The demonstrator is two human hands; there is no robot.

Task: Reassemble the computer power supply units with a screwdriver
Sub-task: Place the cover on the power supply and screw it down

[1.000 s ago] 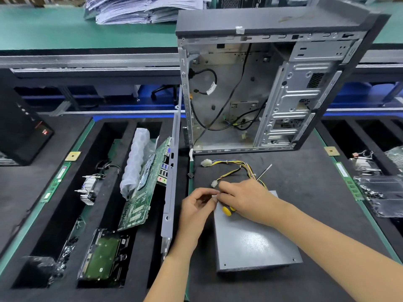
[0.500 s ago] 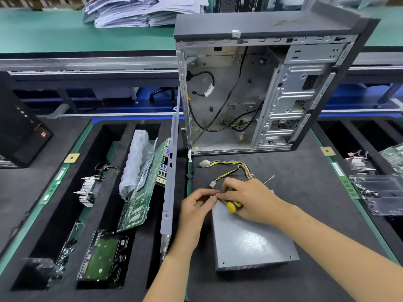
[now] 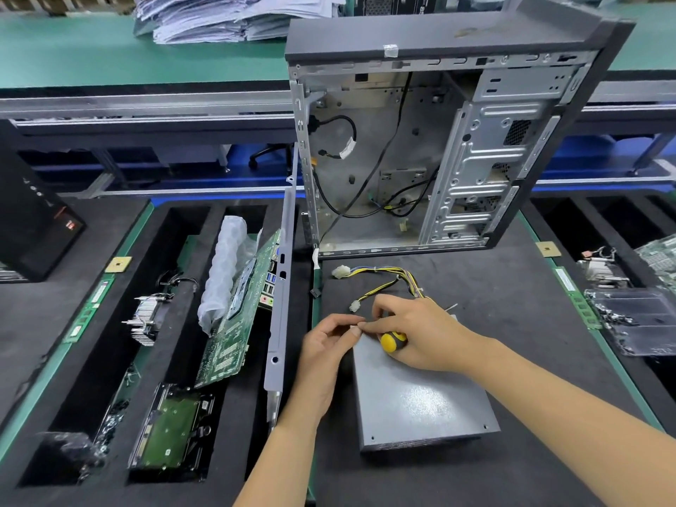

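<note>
grey power supply (image 3: 420, 397) flat on mat, both hands (image 3: 369, 334) at its far edge

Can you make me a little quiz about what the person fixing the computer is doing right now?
1. True or false: the grey power supply box lies flat on the black mat, outside the open computer case.
2. Which hand holds the screwdriver with the yellow and black handle? A) the left hand B) the right hand C) neither
3. Fill in: the bundle of yellow and black wires lies between the power supply box and the computer ____.

Key
1. True.
2. B. Its metal tip pokes out past the right hand.
3. Case.
</note>
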